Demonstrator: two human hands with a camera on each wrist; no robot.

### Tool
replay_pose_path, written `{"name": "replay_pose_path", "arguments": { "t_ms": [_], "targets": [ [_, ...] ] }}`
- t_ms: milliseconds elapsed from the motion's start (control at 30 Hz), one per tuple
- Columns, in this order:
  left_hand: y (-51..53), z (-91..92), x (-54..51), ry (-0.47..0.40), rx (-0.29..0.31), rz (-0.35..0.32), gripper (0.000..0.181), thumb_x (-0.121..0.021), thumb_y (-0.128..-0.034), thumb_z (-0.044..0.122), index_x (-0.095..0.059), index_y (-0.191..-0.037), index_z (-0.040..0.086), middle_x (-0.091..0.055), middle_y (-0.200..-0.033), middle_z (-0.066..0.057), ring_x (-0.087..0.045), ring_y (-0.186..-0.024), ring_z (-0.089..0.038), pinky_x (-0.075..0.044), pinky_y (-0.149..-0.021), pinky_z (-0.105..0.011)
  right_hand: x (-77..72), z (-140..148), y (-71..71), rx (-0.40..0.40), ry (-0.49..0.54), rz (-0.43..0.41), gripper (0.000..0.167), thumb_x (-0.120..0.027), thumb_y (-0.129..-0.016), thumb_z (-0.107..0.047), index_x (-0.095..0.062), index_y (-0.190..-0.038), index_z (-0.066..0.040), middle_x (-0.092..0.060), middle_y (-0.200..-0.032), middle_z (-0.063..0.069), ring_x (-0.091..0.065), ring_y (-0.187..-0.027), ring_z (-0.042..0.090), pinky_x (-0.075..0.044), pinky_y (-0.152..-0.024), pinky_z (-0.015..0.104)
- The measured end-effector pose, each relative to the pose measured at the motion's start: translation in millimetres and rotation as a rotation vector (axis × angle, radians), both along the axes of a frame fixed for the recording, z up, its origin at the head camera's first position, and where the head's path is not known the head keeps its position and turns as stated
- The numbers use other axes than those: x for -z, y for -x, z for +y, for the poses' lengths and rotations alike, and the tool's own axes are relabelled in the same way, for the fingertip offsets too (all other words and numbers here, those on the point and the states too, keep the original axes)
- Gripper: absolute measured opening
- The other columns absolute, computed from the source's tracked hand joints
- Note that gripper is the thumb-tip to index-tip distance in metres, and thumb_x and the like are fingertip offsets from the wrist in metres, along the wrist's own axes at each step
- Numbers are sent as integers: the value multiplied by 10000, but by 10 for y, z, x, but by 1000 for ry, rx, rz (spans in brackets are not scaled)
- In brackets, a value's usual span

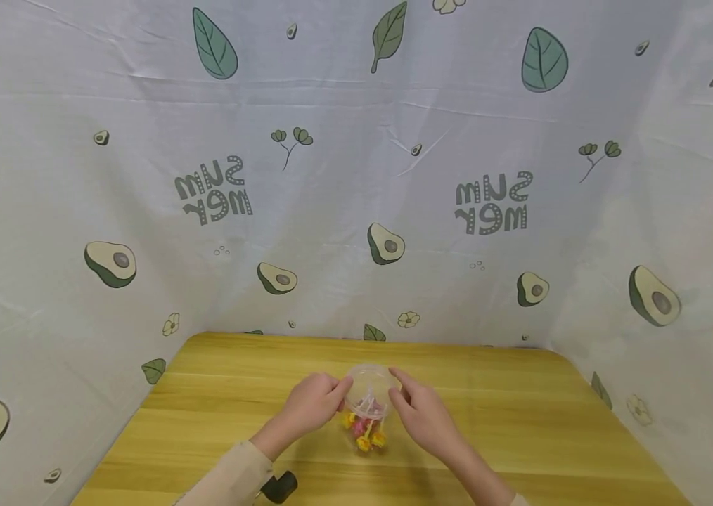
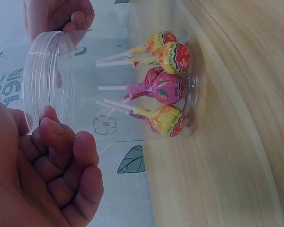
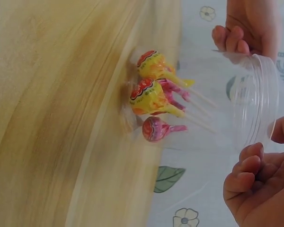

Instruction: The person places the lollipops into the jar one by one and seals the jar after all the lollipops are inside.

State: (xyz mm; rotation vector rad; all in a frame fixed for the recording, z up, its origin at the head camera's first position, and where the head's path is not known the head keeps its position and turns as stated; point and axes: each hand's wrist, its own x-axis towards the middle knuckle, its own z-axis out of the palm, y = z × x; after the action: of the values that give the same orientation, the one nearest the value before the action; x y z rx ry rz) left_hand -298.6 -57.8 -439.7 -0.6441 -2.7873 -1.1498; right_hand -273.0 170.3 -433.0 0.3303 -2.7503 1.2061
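A clear plastic jar [image 2: 195, 85] stands upright on the table, with a clear lid [image 1: 365, 379] on top. Inside are several wrapped lollipops [image 2: 173, 118], yellow and pink, their heads down and white sticks up. My left hand [image 1: 318, 400] grips the lid's left side with thumb and curled fingers. On the other side, my right hand [image 1: 425, 416] holds the lid's rim between thumb and fingers. In the right wrist view, the right fingers [image 3: 241, 182] curl just below the lid edge.
The wooden table [image 1: 236, 393] spreads around the jar on all sides. A white curtain [image 1: 331, 211] printed with avocados and leaves surrounds the table at the back and sides. Near my left sleeve [image 1: 236, 474] is a small black object [image 1: 280, 487].
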Motion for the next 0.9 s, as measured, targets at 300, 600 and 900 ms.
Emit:
{"name": "replay_pose_path", "arguments": {
  "t_ms": [300,600,900],
  "targets": [
    [5,8,22,-38,3,-29,627,-374,-1079,474,-532,-545,185,-422,-449,100,-339,-412,-92,-269,-429,-258,21,-3,5,-2,-5,8,441,-528,-1053,-231,-520,-1466,-75,-495,-632,-21,-365,-490,87,-332,-453,242],
    [2,19,60,-94,3,-82,675,-355,-1075,509,-564,-592,87,-474,-464,72,-381,-427,-109,-291,-440,-260,23,-8,9,1,-7,22,437,-530,-1053,-230,-526,-1458,-69,-484,-620,-27,-353,-483,80,-324,-454,235],
    [-4,2,92,-148,-2,-140,695,-394,-1063,514,-571,-620,9,-483,-474,53,-401,-432,-118,-293,-443,-264,18,-32,-13,-18,-38,14,458,-508,-1058,-241,-503,-1461,-22,-496,-646,-26,-382,-498,82,-349,-444,241]
  ]
}}
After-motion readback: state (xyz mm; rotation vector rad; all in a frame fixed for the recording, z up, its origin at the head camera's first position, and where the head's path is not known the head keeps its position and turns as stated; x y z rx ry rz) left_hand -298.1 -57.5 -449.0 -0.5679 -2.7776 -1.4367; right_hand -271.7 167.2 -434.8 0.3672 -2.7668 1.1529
